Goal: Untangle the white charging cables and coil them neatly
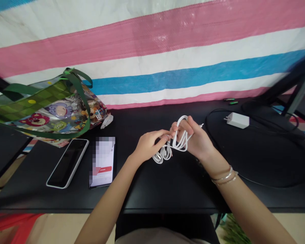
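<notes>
A white charging cable (183,144) is looped in a coil, and my right hand (197,139) has its fingers wrapped round it. A small plug end sticks out past the right thumb. My left hand (149,144) is closed, its thumb and fingers pinching a part of the white cable beside the right fingertips. Below the left fingers hangs a second bundle of white cable loops (162,155); whether it belongs to the same cable I cannot tell. Both hands are above the black table (152,189).
To the left lie a white-edged phone (68,162) and a phone with a lit screen (105,162). Behind them stands a clear cartoon bag (58,115) with green handles. On the right are a white charger (237,120), a black cable (221,152) and small green items (233,102).
</notes>
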The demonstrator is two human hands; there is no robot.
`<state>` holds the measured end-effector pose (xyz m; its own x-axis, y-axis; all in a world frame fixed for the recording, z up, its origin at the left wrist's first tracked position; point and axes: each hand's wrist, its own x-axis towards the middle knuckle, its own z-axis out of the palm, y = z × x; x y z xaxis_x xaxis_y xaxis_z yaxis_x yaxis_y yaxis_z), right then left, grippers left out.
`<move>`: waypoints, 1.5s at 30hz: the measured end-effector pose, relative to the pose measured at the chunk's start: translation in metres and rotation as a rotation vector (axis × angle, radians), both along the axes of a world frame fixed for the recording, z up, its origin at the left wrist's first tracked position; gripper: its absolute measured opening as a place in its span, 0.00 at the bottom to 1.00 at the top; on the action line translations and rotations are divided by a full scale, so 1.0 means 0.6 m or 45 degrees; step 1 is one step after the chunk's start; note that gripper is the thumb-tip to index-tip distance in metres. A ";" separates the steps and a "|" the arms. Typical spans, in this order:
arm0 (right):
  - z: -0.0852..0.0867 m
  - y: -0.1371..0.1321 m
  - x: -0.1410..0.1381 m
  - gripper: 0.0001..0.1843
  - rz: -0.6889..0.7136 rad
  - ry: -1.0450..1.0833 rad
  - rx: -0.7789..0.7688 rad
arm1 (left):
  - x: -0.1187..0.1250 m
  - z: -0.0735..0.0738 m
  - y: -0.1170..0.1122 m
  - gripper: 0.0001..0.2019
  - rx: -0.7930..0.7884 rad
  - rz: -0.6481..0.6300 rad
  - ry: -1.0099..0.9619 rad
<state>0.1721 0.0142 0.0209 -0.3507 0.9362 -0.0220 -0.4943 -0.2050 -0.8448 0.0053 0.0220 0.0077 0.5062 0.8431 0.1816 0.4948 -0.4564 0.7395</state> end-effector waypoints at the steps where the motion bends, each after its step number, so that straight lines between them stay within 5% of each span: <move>1: 0.001 0.000 0.000 0.35 -0.015 0.007 0.005 | 0.001 0.001 -0.001 0.10 0.044 0.003 0.042; 8: -0.002 -0.001 -0.001 0.34 -0.010 -0.018 0.055 | 0.003 0.001 -0.003 0.09 0.180 0.031 0.079; 24: -0.017 0.010 0.020 0.30 -0.282 -0.003 0.057 | 0.005 0.003 -0.009 0.15 0.075 -0.028 -0.061; 31: -0.021 0.014 0.018 0.30 -0.290 0.092 -0.067 | 0.007 0.000 -0.005 0.08 0.093 0.002 -0.253; 45: -0.023 0.001 -0.012 0.28 -0.234 -0.149 0.037 | 0.011 -0.005 0.001 0.09 -0.209 0.104 -0.629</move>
